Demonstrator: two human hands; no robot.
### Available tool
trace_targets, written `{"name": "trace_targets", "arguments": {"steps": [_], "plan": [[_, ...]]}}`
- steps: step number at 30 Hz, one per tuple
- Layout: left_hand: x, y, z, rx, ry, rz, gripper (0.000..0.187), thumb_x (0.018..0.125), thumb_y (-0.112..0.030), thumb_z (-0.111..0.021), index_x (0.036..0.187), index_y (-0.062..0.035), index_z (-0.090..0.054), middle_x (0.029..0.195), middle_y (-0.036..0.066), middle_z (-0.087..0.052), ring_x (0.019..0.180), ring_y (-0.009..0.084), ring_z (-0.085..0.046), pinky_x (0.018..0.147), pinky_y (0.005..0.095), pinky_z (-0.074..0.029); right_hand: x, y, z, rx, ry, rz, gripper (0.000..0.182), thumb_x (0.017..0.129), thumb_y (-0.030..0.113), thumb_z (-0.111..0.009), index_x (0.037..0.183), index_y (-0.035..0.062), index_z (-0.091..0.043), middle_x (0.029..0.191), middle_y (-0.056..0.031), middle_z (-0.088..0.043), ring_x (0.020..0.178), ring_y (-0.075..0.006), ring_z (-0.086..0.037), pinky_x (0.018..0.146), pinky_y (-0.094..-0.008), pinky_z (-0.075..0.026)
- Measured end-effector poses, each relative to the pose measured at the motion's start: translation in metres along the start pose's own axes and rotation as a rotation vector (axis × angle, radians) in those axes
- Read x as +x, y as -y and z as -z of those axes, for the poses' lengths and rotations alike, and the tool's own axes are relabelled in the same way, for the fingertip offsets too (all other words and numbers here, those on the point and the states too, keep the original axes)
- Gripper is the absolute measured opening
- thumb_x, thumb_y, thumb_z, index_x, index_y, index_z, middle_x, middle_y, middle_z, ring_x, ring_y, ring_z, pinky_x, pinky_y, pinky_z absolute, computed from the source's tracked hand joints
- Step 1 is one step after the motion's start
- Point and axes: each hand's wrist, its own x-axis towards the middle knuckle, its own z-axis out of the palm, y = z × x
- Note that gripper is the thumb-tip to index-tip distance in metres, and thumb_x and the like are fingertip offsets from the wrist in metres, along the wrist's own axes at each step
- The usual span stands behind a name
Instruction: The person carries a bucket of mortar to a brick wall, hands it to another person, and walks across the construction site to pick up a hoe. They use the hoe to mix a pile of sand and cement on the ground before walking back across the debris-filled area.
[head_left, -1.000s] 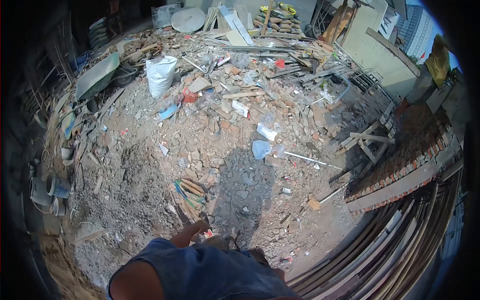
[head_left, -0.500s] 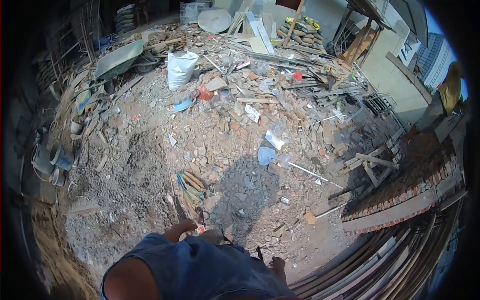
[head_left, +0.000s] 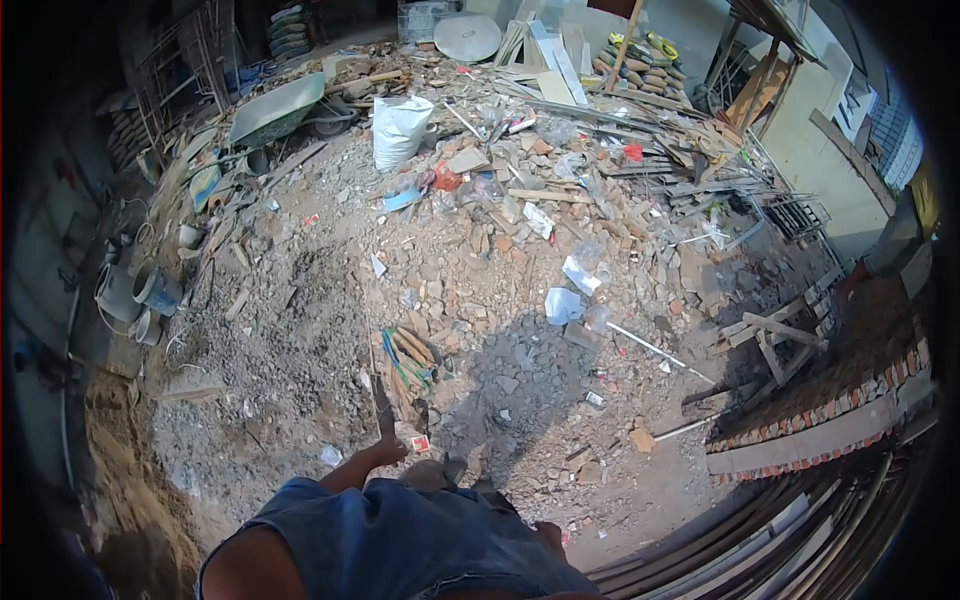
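Observation:
My left hand [head_left: 384, 453] is stretched forward, low at the centre left, its fingers closed around the near end of a long, dark, narrow tool [head_left: 382, 405]. I cannot make out its exact kind. Just beyond lies a bundle of tan, green and blue strips [head_left: 408, 362] on the rubble. A small red and white packet [head_left: 420, 443] is right of the hand. My right hand [head_left: 548, 538] hangs low beside my body, mostly hidden by the blue shirt [head_left: 400, 535], so its fingers do not show clearly.
Broken rubble [head_left: 500, 265] covers the ground. A white sack [head_left: 400, 135] and a wheelbarrow [head_left: 277, 110] stand further back. Buckets [head_left: 157, 290] are at left. A low brick wall [head_left: 815, 420] and long wooden planks [head_left: 740, 540] lie at right.
The view has swung left, so the scene sits further right. My left hand now shows more clearly with the dark tool; my right hand has drawn back closer behind the shirt.

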Motion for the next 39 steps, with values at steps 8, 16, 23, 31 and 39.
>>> {"name": "trace_targets", "arguments": {"steps": [8,16,23,31,39], "plan": [[-0.016,0.036,-0.019,0.036,0.003,0.095,0.030,0.073,-0.025,-0.049,0.093,-0.0037,-0.054,0.075,0.008,-0.060,0.061,0.0176,-0.059,0.050,0.0329,-0.047,0.024,-0.014,0.022,1.205,0.081,-0.587,0.023,0.071,0.022,-0.054,0.081,0.0021,-0.054,0.063,-0.0101,-0.053,0.047,-0.0198,-0.051,0.038,-0.0313,-0.041],[-0.052,0.009,-0.022,0.049,-0.053,0.123,0.029,0.073,-0.029,-0.044,0.084,-0.0045,-0.057,0.075,0.007,-0.059,0.062,0.0172,-0.059,0.050,0.0293,-0.047,0.019,-0.015,0.053,1.276,-0.011,-0.749,0.021,0.077,0.022,-0.048,0.079,0.0010,-0.050,0.061,-0.0109,-0.050,0.043,-0.0188,-0.047,0.037,-0.0324,-0.039],[-0.023,0.040,-0.018,0.656,-0.011,-0.328,0.011,0.067,-0.018,-0.049,0.069,-0.0115,-0.057,0.073,0.009,-0.056,0.064,0.0247,-0.054,0.057,0.0357,-0.044,0.019,-0.010,0.058,1.257,0.118,-0.716,0.015,0.077,0.019,-0.047,0.075,0.0035,-0.048,0.057,-0.0092,-0.048,0.042,-0.0181,-0.047,0.039,-0.0340,-0.039],[-0.023,0.043,0.007,0.446,-0.104,-0.306,0.012,0.069,-0.014,-0.048,0.071,-0.0086,-0.058,0.073,0.010,-0.058,0.074,0.0235,-0.058,0.060,0.0345,-0.045,0.059,0.018,0.075,1.319,-0.012,-0.669,0.010,0.073,0.015,-0.048,0.072,0.0049,-0.047,0.054,-0.0083,-0.045,0.039,-0.0173,-0.044,0.033,-0.0312,-0.033],[-0.032,0.021,0.020,0.442,-0.177,-0.266,0.010,0.069,-0.013,-0.048,0.071,-0.0084,-0.057,0.072,0.010,-0.058,0.069,0.0256,-0.058,0.057,0.0342,-0.046,0.081,0.050,0.093,1.273,0.009,-0.576,0.021,0.075,0.019,-0.050,0.087,0.0013,-0.049,0.058,-0.0083,-0.050,0.040,-0.0153,-0.046,0.035,-0.0284,-0.039]]}}
